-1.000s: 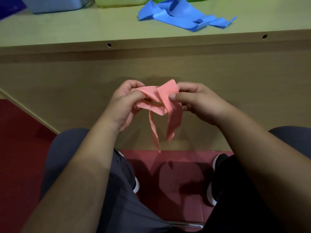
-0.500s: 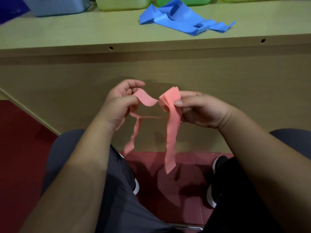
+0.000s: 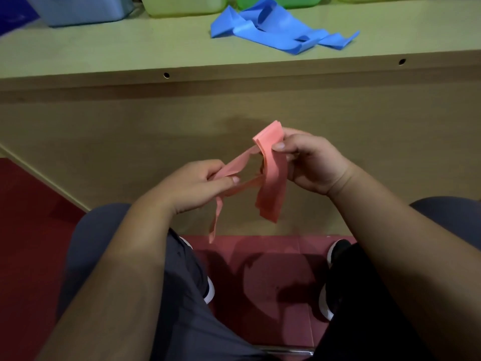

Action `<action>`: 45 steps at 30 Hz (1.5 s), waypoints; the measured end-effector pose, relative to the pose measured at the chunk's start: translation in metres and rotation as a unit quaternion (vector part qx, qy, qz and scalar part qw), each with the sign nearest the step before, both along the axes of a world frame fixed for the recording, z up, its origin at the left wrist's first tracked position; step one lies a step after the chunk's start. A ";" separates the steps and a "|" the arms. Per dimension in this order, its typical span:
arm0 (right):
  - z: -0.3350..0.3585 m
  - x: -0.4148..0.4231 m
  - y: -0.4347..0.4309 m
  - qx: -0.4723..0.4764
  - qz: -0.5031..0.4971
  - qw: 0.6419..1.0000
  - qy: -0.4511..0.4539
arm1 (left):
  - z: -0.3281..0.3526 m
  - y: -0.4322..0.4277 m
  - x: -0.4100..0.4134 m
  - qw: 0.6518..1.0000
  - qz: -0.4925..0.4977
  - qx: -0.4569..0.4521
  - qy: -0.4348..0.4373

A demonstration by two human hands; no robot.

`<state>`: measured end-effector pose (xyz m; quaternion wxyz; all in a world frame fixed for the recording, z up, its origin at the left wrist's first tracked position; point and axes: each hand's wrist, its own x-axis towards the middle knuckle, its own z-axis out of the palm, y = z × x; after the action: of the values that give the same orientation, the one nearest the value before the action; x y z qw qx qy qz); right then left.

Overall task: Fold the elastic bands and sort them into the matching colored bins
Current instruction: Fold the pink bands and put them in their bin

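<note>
Since half a second ago the left hand has dropped lower and closed in toward the right, and the loose tails of the pink band hang shorter. In the head view, the right hand holds a stack of folded layers upright, thumb pressed on the front and fingers curled behind. The left hand pinches a slack strand between thumb and fingertips, and a thin tail dangles below it. The band is held in the air in front of the table's edge, above the person's knees. On the table a blue band lies unfolded and crumpled, near a grey-blue bin, a yellow-green bin and a green bin. The pink fold looks partly done. Binning it and the whole blue band remain, and no pink bin is in view.
</note>
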<state>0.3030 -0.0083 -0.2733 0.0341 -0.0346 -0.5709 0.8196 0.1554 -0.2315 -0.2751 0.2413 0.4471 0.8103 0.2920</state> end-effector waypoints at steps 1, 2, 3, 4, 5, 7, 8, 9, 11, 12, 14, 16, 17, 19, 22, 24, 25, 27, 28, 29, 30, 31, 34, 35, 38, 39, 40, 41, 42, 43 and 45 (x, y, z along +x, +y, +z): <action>-0.001 0.000 0.000 0.010 0.000 1.000 -0.009 | -0.001 0.000 -0.001 1.000 0.004 -0.013 0.012; -0.001 0.001 -0.001 0.019 -0.003 1.000 -0.024 | -0.002 0.001 -0.001 0.999 0.006 -0.024 0.024; -0.001 0.002 -0.001 0.032 -0.001 0.999 -0.031 | -0.003 0.001 -0.002 0.999 0.009 -0.035 0.040; 0.000 0.004 -0.002 0.042 0.005 0.998 -0.036 | -0.003 0.001 -0.002 0.997 0.012 -0.046 0.061; 0.001 0.005 -0.001 0.054 0.010 0.998 -0.040 | -0.003 0.000 -0.003 0.995 0.016 -0.059 0.083; 0.002 0.008 0.001 0.090 0.018 0.994 -0.056 | -0.002 -0.001 -0.006 0.989 0.020 -0.082 0.118; 0.001 0.008 0.004 0.125 0.019 0.990 -0.068 | -0.001 -0.002 -0.008 0.987 0.026 -0.092 0.132; 0.001 0.009 0.006 0.166 0.025 0.982 -0.083 | -0.001 -0.003 -0.009 0.984 0.036 -0.104 0.143; 0.000 0.011 0.010 0.235 0.053 0.963 -0.119 | -0.003 -0.004 -0.012 0.975 0.061 -0.143 0.160; 0.001 0.013 0.011 0.259 0.073 0.954 -0.133 | -0.005 -0.004 -0.013 0.968 0.072 -0.173 0.164; 0.003 0.016 0.010 0.324 0.103 0.926 -0.163 | -0.009 -0.003 -0.013 0.950 0.086 -0.255 0.158; 0.003 0.017 0.008 0.389 0.118 0.893 -0.196 | -0.013 -0.003 -0.012 0.928 0.094 -0.337 0.126; 0.004 0.017 0.006 0.393 0.127 0.886 -0.212 | -0.013 -0.003 -0.010 0.920 0.096 -0.365 0.110; 0.002 0.017 0.002 0.367 0.136 0.894 -0.221 | -0.011 -0.003 -0.008 0.910 0.103 -0.387 0.101; 0.001 0.014 0.001 0.309 0.116 0.927 -0.179 | -0.009 -0.005 -0.011 0.918 0.104 -0.366 0.110; 0.000 0.012 0.001 0.271 0.107 0.943 -0.164 | -0.010 -0.006 -0.013 0.932 0.096 -0.332 0.107; -0.001 0.011 0.001 0.249 0.104 0.949 -0.160 | -0.010 -0.006 -0.014 0.943 0.091 -0.306 0.094; -0.004 0.010 0.002 0.205 0.095 0.963 -0.149 | -0.009 -0.008 -0.012 0.960 0.085 -0.260 0.056; -0.006 0.008 0.003 0.190 0.086 0.967 -0.145 | -0.008 -0.008 -0.011 0.965 0.085 -0.243 0.043; -0.007 0.007 0.003 0.181 0.075 0.970 -0.141 | -0.007 -0.009 -0.011 0.969 0.085 -0.228 0.037; -0.009 0.005 0.003 0.176 0.062 0.973 -0.134 | -0.007 -0.009 -0.011 0.972 0.087 -0.216 0.033; -0.010 0.004 0.003 0.172 0.048 0.976 -0.127 | -0.006 -0.009 -0.010 0.974 0.089 -0.205 0.029; -0.012 0.002 0.004 0.125 0.029 0.987 -0.098 | -0.003 -0.009 -0.007 0.979 0.083 -0.186 0.031; -0.012 0.002 0.003 0.100 0.030 0.991 -0.086 | -0.005 -0.008 -0.008 0.982 0.082 -0.166 0.036; -0.011 0.001 0.001 0.040 0.037 0.996 -0.072 | -0.011 -0.006 -0.009 0.996 0.066 -0.060 -0.007; -0.011 0.000 0.000 0.025 0.044 0.996 -0.073 | -0.013 -0.005 -0.009 0.997 0.060 -0.022 -0.040; -0.012 0.000 0.000 0.018 0.050 0.996 -0.079 | -0.013 -0.004 -0.007 0.996 0.053 0.011 -0.074; -0.012 -0.001 -0.001 0.020 0.054 0.995 -0.085 | -0.011 -0.002 -0.004 0.993 0.044 0.042 -0.105; -0.012 -0.001 -0.002 0.027 0.055 0.994 -0.086 | -0.007 0.000 -0.001 0.989 0.040 0.070 -0.126; -0.013 -0.001 -0.002 0.034 0.052 0.994 -0.088 | -0.003 0.002 0.004 0.985 0.043 0.095 -0.137; -0.014 -0.001 -0.002 0.057 0.043 0.993 -0.090 | 0.004 0.005 0.011 0.978 0.068 0.126 -0.152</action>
<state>0.3020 -0.0102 -0.2877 -0.0504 -0.0816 -0.6187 0.7798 0.1666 -0.2266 -0.2714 0.2831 0.3683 0.7495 0.4717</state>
